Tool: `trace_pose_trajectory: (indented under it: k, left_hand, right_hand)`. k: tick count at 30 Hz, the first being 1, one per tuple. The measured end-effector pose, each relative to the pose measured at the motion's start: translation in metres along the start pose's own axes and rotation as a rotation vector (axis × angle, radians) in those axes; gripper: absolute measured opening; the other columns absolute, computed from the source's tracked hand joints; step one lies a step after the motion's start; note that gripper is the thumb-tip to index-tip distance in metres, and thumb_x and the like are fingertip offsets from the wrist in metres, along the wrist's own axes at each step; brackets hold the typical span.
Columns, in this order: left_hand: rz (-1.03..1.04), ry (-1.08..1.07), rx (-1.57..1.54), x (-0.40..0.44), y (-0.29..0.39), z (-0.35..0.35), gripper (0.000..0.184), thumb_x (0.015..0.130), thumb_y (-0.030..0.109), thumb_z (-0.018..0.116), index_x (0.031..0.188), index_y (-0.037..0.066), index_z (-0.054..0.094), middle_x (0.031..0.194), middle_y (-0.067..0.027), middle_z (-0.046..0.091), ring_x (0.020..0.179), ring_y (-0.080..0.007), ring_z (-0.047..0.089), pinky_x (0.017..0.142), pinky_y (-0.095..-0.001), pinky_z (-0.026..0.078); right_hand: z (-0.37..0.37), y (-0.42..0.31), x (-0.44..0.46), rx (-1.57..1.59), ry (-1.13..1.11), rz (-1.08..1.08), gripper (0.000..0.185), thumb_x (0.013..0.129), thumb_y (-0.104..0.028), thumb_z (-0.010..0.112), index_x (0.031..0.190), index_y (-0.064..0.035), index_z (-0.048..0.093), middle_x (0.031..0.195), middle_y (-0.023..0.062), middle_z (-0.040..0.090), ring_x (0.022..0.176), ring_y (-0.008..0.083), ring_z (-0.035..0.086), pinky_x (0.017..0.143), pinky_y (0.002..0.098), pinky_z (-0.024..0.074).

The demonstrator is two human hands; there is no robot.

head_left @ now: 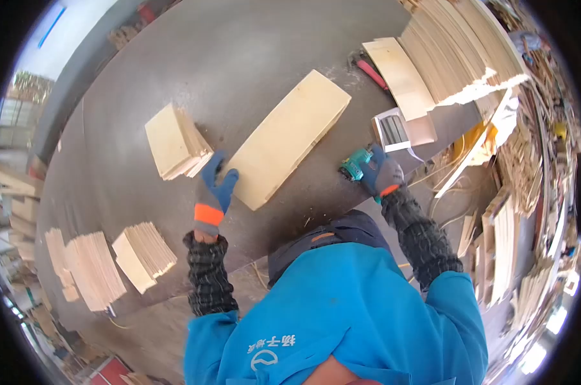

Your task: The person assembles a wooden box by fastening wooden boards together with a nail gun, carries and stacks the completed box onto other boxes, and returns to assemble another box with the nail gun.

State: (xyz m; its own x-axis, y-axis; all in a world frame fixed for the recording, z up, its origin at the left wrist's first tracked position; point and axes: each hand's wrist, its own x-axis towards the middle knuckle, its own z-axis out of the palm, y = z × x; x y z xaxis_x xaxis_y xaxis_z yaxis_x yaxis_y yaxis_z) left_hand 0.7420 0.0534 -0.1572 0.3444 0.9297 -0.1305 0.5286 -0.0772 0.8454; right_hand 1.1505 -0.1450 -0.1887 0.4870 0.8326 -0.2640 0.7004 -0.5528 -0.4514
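Observation:
A long pale wooden box (pixel 290 138) lies aslant on the dark table, in front of the body. My left hand (pixel 217 186), in a blue and grey glove with an orange cuff, is at the box's near left end, fingers apart. Just beyond it stands a stack of small wooden boards (pixel 175 142). My right hand (pixel 381 173), gloved the same way, is wrapped round a teal power tool (pixel 354 165) near the table's front edge. Beside that hand sits an open small box of dark strips (pixel 393 129).
More board stacks (pixel 144 255) stand at the table's near left. A tall row of panels (pixel 454 48) fills the far right, with a red-handled hammer (pixel 371 74) beside it. Wood scraps and a hose (pixel 454 188) lie right of the table (pixel 239 51).

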Motion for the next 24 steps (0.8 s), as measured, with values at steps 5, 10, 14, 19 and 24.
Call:
trace_pose_trajectory:
  k: [5, 10, 14, 19, 24]
  left_hand:
    - [-0.048, 0.349, -0.315, -0.039, 0.037, 0.030, 0.065, 0.099, 0.012, 0.072, 0.154, -0.007, 0.045, 0.143, -0.0203, 0.059, 0.122, -0.0256, 0.062, 0.104, -0.0355, 0.050]
    - [-0.067, 0.289, -0.512, -0.069, 0.020, 0.077, 0.057, 0.100, 0.010, 0.070, 0.151, -0.005, 0.048, 0.139, -0.0155, 0.062, 0.121, -0.0214, 0.061, 0.105, -0.0323, 0.047]
    - [-0.033, 0.294, -0.527, -0.047, 0.010, 0.074, 0.052, 0.100, 0.010, 0.068, 0.147, -0.003, 0.051, 0.134, -0.0108, 0.065, 0.120, -0.0182, 0.061, 0.103, -0.0314, 0.048]
    - [0.076, 0.210, -0.677, 0.026, 0.007, 0.058, 0.046, 0.098, 0.004, 0.066, 0.142, -0.003, 0.054, 0.103, 0.0014, 0.058, 0.089, -0.0081, 0.052, 0.087, -0.0216, 0.048]
    - [-0.002, 0.373, -0.752, 0.071, 0.003, 0.084, 0.072, 0.101, 0.015, 0.071, 0.161, 0.000, 0.034, 0.153, -0.0104, 0.049, 0.125, -0.0205, 0.059, 0.100, -0.0357, 0.053]
  right_hand:
    - [0.013, -0.009, 0.058, 0.244, 0.321, -0.157, 0.071, 0.088, -0.039, 0.080, 0.144, -0.0033, 0.055, 0.118, 0.0240, 0.074, 0.110, 0.0417, 0.072, 0.095, 0.0475, 0.0571]
    - [0.010, -0.028, 0.070, 0.275, 0.147, -0.134, 0.074, 0.090, -0.043, 0.078, 0.146, -0.0006, 0.055, 0.122, 0.0246, 0.074, 0.112, 0.0406, 0.072, 0.098, 0.0473, 0.0559]
    - [0.025, -0.027, 0.072, 0.223, 0.102, -0.081, 0.044, 0.098, -0.040, 0.069, 0.123, -0.0039, 0.071, 0.104, 0.0261, 0.075, 0.098, 0.0416, 0.074, 0.084, 0.0484, 0.0572]
    - [0.022, -0.041, 0.048, 0.161, 0.213, -0.024, 0.035, 0.100, -0.034, 0.068, 0.118, -0.0044, 0.074, 0.097, 0.0228, 0.076, 0.089, 0.0372, 0.076, 0.077, 0.0465, 0.0574]
    - [0.059, -0.062, 0.006, 0.423, 0.072, -0.073, 0.046, 0.094, -0.042, 0.074, 0.126, -0.0094, 0.072, 0.095, 0.0201, 0.078, 0.090, 0.0345, 0.077, 0.080, 0.0436, 0.0598]
